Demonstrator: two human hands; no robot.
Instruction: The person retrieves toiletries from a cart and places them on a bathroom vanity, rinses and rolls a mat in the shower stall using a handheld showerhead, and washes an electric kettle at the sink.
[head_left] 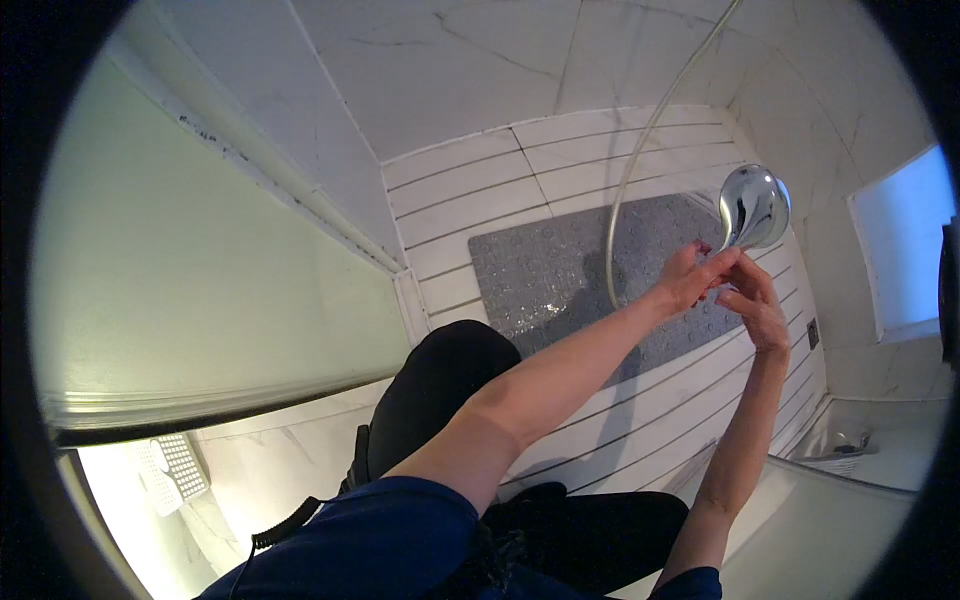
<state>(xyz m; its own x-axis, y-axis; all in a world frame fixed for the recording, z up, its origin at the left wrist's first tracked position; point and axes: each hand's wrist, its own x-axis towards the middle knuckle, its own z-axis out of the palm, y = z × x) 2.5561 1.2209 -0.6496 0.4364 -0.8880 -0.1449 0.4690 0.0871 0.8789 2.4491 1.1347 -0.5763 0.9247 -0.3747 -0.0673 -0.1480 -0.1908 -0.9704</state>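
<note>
A chrome shower head (752,208) is tilted up at the right, its handle running down into my two hands. My left hand (692,278) is closed at the lower part of the handle, with the thumb in front and reddish fingertips behind. My right hand (758,300) meets it from the right, fingers curled at the handle's base and thumb bent beneath. Where the fingers overlap, the exact grip is partly hidden. A pale shower hose (620,205) hangs from the top and passes behind my left forearm; its join to the handle is hidden.
Below my hands lies a wet grey bath mat (540,265) on the grooved white floor (450,215). A frosted panel (220,280) stands at the left. A small drain grate (813,333) is at the right, with a glass-edged shelf (880,480) below. My knees are close beneath.
</note>
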